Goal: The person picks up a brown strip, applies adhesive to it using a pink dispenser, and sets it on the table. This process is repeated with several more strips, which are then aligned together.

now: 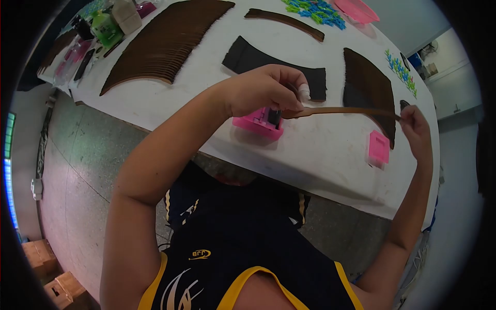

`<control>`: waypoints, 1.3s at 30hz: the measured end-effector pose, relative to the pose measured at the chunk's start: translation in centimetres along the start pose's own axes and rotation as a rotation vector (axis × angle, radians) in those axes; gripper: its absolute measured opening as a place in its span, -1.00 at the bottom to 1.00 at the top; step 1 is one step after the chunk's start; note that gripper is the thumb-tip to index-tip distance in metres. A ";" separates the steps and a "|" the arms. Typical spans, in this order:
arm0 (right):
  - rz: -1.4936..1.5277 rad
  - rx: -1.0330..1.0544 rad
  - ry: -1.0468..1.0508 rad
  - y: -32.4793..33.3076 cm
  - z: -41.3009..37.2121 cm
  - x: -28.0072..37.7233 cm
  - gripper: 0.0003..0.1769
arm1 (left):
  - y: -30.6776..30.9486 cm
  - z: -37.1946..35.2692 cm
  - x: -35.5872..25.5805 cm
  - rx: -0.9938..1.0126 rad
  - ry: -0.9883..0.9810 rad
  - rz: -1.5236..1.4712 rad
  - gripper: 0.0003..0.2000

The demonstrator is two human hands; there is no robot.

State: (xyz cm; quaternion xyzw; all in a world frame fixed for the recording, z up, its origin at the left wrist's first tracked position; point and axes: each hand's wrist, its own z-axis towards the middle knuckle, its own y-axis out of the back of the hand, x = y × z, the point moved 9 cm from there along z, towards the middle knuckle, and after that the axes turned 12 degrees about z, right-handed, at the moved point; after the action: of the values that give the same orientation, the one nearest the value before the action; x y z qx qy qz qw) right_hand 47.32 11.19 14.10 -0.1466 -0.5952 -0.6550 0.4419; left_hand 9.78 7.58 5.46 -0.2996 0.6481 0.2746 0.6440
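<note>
A long, narrow brown strip (pixel 346 110) stretches above the table between my two hands, its wider end at the left. My left hand (pixel 266 90), with white wrapping on one finger, is closed on that wider end. The far end of the strip is pinched in my right hand (pixel 415 128). Just below my left hand sits a bright pink holder (pixel 257 127) with a dark block in it, partly covered by the hand. A smaller pink case (pixel 378 148) lies near the table edge, left of my right forearm.
On the white table (pixel 310 150) lie a large row of brown strips (pixel 170 41), a black curved piece (pixel 274 59), a brown curved strip (pixel 284 23) and a dark panel (pixel 364 82). Blue and green clips (pixel 318 11), a pink basin (pixel 357 10) and bottles (pixel 106 28) stand farther back.
</note>
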 end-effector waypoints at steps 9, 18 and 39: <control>0.526 0.182 -0.121 -7.8 -3.1 -3.2 -0.86 | 2.8 -2.2 1.1 -0.004 0.037 -0.316 -0.82; 1.519 0.241 -0.229 -13.2 -5.3 0.5 -0.81 | 5.1 -5.1 1.0 -0.009 -0.031 -0.378 -0.87; 1.750 0.010 0.112 -13.4 -1.4 2.0 -0.59 | 8.4 -6.0 -0.1 -0.054 -0.166 -0.388 -0.84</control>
State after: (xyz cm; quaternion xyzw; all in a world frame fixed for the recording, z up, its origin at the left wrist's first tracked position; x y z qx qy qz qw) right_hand 36.58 7.83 6.49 -0.5162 -0.2495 -0.0844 0.8150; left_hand -0.46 8.70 5.41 -0.4121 0.5156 0.1865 0.7277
